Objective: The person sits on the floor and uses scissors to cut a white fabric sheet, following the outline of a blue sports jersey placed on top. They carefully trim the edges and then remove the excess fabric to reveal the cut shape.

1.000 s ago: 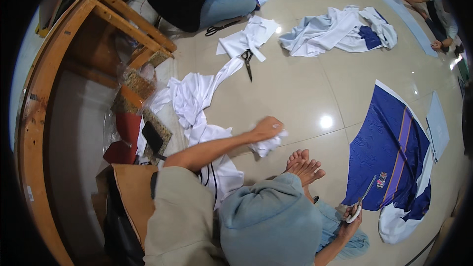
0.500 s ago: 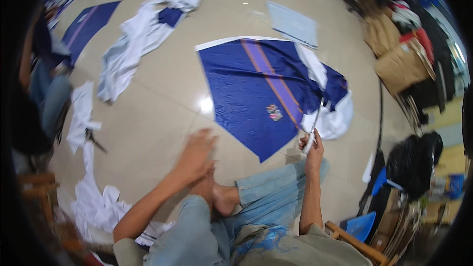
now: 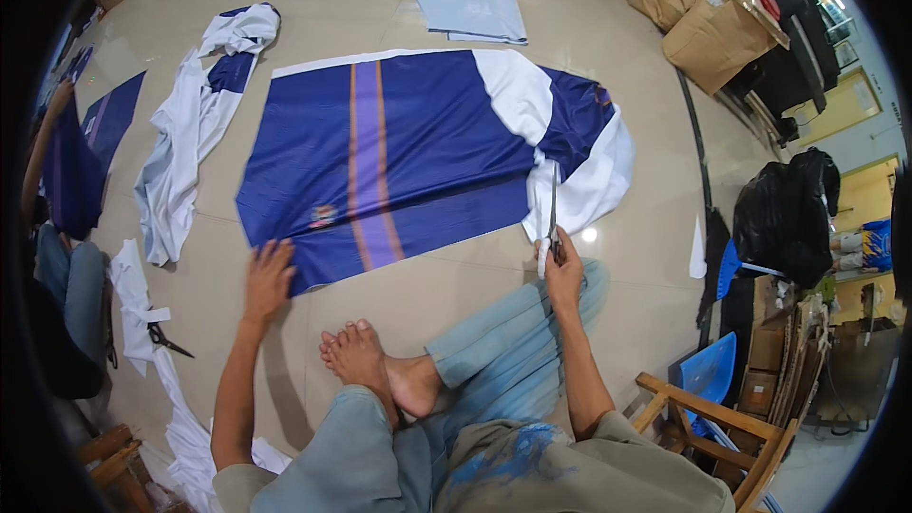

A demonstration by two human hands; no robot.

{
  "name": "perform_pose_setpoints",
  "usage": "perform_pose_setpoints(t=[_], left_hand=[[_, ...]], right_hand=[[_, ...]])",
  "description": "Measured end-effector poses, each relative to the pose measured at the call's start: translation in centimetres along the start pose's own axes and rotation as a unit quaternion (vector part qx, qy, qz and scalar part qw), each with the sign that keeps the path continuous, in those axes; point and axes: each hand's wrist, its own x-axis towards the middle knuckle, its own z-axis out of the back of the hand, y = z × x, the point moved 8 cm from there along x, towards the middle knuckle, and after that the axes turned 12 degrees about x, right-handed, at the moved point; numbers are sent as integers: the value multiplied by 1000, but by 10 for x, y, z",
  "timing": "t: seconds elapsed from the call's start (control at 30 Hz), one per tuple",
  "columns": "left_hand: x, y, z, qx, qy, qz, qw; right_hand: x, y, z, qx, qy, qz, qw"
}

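Observation:
A navy fabric panel [image 3: 294,142] with a purple, orange-edged stripe and a small emblem lies spread on the floor before my bare feet. Its right end is bunched with white cloth [image 3: 513,90]. My left hand [image 3: 268,275] rests on the panel's near left corner, fingers apart. My right hand [image 3: 562,261] is closed on scissors [image 3: 553,209], their blades pointing away from me at the bunched white part near the panel's right end.
Crumpled white-and-navy cloth [image 3: 176,171], white scraps with black scissors [image 3: 166,340] and a seated person [image 3: 66,304] are on the left. Folded pale cloth [image 3: 465,9] lies beyond. Paper bags [image 3: 712,33], black bags [image 3: 779,218] and a wooden frame [image 3: 712,413] are on the right.
The view has swung toward the navy panel. My left hand has left a white crumpled cloth and moved onto the panel's corner. The panel now lies squarely before me, its stripe pointing away.

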Motion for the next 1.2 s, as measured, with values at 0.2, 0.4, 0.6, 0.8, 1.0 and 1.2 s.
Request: perform_pose_setpoints(t=[0.2,0.4,0.6,0.8,1.0,1.2], left_hand=[[-90,-129,-39,-41,225,405,885],[-80,-59,11,-5,79,303,950],[31,-28,32,16,-50,71,996],[89,6,-33,47,11,142,989],[-2,174,2,-5,-22,344,939],[-17,151,57,154,-129,333,921]], right_hand=[[-5,34,-58,-98,51,12,994],[3,26,-61,-163,50,84,982],[61,11,-74,-265,23,73,961],[113,8,-141,-317,60,272,907],[14,25,-250,-225,201,264,916],[-131,55,-271,-70,371,136,916]])
